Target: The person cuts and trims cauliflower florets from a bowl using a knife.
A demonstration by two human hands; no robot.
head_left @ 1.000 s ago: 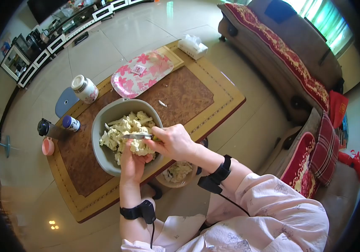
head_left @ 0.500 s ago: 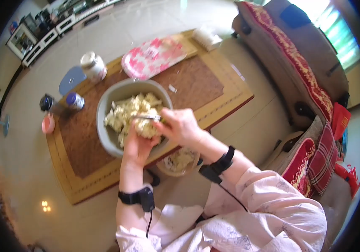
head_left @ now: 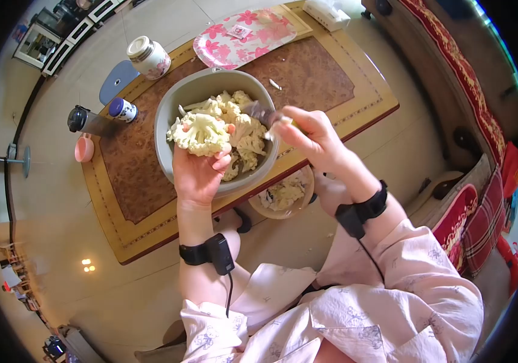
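The left grip (head_left: 201, 172) is curled under a big cauliflower piece (head_left: 201, 134), holding it over the grey tub's (head_left: 162, 124) left half. The right grip (head_left: 319, 136), by the tub's right edge, is closed round a blurry knife (head_left: 260, 112). Its blade points left across the tub, apart from the piece, which is pale and bumpy with smooth, branching stems.

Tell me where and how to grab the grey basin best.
The basin is probably best gripped by its rim, from the left and right sides together. It is wide, open-topped and holds many cauliflower pieces, so a balanced hold should keep it level. The far side looks awkward, with the tray close behind.
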